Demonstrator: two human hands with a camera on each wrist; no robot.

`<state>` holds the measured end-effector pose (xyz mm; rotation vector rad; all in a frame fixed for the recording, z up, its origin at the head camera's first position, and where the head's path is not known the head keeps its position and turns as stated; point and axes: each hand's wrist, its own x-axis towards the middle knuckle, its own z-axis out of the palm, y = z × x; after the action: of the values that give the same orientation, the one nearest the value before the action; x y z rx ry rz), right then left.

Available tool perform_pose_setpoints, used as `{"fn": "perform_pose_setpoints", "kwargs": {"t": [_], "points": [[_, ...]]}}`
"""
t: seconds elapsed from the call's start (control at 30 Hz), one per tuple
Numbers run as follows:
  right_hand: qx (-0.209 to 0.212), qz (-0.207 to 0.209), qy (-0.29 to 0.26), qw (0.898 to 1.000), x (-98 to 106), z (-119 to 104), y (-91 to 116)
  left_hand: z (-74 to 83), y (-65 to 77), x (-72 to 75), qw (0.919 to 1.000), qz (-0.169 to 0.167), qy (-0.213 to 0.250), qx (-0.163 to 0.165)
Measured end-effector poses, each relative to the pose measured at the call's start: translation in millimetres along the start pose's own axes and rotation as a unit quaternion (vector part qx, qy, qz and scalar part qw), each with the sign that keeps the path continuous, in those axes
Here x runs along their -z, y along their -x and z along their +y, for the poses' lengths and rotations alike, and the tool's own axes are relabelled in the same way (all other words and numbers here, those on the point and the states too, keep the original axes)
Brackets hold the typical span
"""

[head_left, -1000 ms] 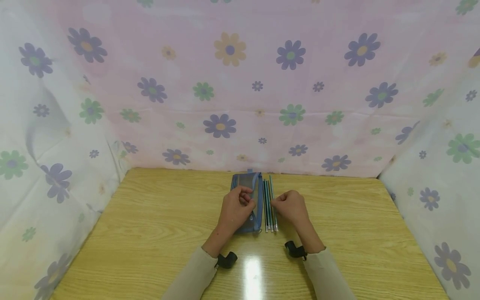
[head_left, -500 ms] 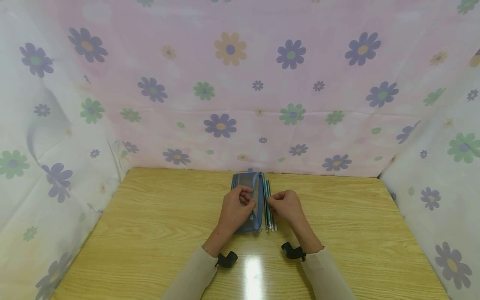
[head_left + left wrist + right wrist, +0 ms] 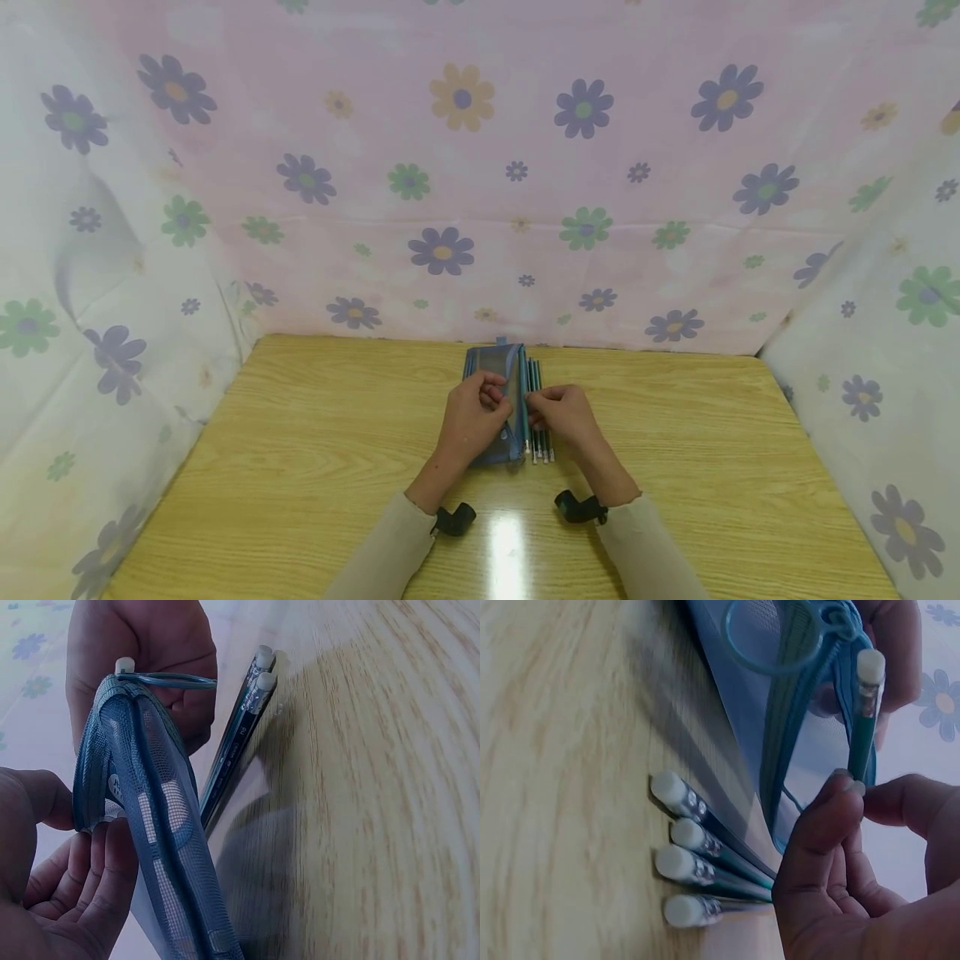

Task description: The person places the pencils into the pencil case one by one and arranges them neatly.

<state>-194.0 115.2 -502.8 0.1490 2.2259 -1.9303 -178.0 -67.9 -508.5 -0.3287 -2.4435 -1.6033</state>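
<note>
A blue mesh zipper pencil pouch [image 3: 491, 360] lies lengthwise before me. My left hand [image 3: 469, 423] pinches one edge of its opening between thumb and fingers, lifting it apart from the other edge, as the left wrist view shows. My right hand [image 3: 568, 415] pinches a green pencil [image 3: 862, 742] with a white eraser, which lies along the pouch's open zipper side. Its far end is hidden behind the fingers and pouch. Several loose pencils [image 3: 727, 879] with white erasers rest side by side on the table, just right of the pouch and under the right hand.
The wooden table [image 3: 322, 433] reaches back to a flowered cloth [image 3: 495, 200] hanging behind it, with more cloth at both sides. A ring [image 3: 769, 637] hangs from the pouch's zipper end. Both wrists carry black camera mounts [image 3: 454, 520].
The right hand has moved left with a pencil from the loose row to the pouch's opening. The left hand has kept its place on the pouch.
</note>
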Motion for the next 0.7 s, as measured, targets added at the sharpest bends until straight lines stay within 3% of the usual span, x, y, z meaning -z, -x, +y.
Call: {"fn": "perform_pose_setpoints", "kwargs": {"t": [0.2, 0.7], "points": [[-0.007, 0.015, -0.029, 0.999, -5.0, 3.9, -2.0, 1.2, 0.2, 0.0, 1.0, 0.001, -0.003, -0.001], [0.005, 0.026, -0.029, 0.999, -10.7, 6.8, -3.8, 0.7, 0.3, -0.7, 1.0, 0.002, -0.005, -0.001]]}}
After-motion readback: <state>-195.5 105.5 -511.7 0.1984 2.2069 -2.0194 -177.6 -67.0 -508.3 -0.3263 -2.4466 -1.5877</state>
